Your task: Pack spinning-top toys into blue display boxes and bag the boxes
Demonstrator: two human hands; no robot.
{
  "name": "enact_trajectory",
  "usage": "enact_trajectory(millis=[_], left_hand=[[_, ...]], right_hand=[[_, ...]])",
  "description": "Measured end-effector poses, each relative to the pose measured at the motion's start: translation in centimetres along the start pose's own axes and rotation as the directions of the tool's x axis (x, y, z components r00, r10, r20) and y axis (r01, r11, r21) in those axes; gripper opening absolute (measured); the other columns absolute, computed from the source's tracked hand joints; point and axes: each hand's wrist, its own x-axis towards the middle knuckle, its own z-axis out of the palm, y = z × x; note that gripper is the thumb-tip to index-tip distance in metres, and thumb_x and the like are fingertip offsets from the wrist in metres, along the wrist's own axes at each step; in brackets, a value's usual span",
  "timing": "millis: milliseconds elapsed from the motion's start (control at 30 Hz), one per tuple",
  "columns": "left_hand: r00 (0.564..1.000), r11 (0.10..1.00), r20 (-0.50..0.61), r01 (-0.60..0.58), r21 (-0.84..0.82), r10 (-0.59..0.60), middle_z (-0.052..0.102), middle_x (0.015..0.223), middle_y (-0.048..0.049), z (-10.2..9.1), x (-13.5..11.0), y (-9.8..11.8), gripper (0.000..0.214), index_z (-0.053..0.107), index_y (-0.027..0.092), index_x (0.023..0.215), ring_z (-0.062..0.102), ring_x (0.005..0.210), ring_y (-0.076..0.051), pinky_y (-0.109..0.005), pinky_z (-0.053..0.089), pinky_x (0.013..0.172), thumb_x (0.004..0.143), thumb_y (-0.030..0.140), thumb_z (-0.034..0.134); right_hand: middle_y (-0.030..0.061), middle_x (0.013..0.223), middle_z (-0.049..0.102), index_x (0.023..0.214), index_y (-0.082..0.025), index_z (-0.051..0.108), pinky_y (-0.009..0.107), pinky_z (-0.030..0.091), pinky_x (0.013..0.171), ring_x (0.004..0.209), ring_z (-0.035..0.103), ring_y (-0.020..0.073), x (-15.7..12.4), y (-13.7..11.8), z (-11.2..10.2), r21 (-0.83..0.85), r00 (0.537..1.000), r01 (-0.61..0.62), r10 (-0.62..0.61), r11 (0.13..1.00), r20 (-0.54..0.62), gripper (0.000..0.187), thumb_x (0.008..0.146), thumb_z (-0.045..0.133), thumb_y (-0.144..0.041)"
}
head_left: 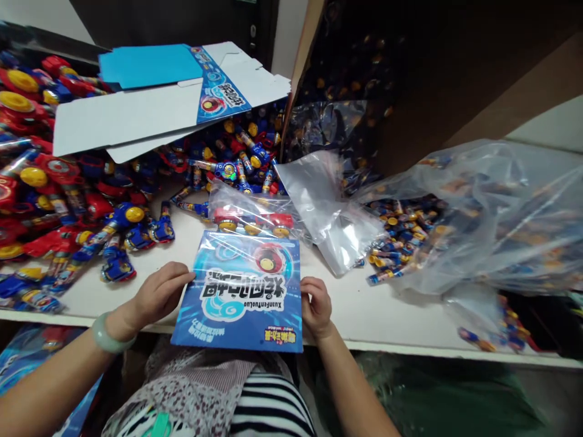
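A blue printed card [241, 294] with a spinning-top picture lies at the near edge of the white table [364, 315], upside down to me. My left hand [157, 294] grips its left edge, fingers curled on the card. My right hand [315, 306] pinches its right edge. A clear plastic bag [252, 212] holding a red toy lies just beyond the card's far edge.
A heap of red and blue toys [59, 200] covers the table's left. Flat white and blue cardboard sheets [159, 103] rest on it. Right, a big clear bag [478, 218] spills small blue and yellow tubes. A brown carton [410, 79] stands behind.
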Motion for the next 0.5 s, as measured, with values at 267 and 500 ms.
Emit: enact_trajectory(millis=[267,500], left_hand=[[0.830,0.793,-0.082,0.491,-0.361,-0.551,0.061,0.123,-0.0115,3.6,-4.3,0.2,0.051,0.049,0.022,0.136,0.063,0.109,-0.022,-0.036,0.055,0.092,0.087,0.014,0.063],[0.523,0.400,0.052,0.708,-0.582,-0.851,0.062,0.095,-0.0048,7.7,-0.5,-0.3,0.020,0.061,0.017,0.099,0.058,0.085,-0.017,-0.027,0.050,0.076,0.089,0.033,0.060]], right_hand=[[0.0086,0.110,0.067,0.114,-0.023,0.058,0.032,0.058,0.074,0.097,0.067,0.0200,-1.4,-0.5,1.0,0.000,0.897,-0.437,0.436,0.899,-0.065,0.028,0.086,0.059,-0.019],[0.0053,0.092,0.075,0.098,-0.022,0.070,0.034,0.053,0.074,0.084,0.068,0.0234,2.0,0.5,1.4,-0.200,0.730,-0.627,0.657,0.753,0.185,0.024,0.083,0.059,-0.037]])
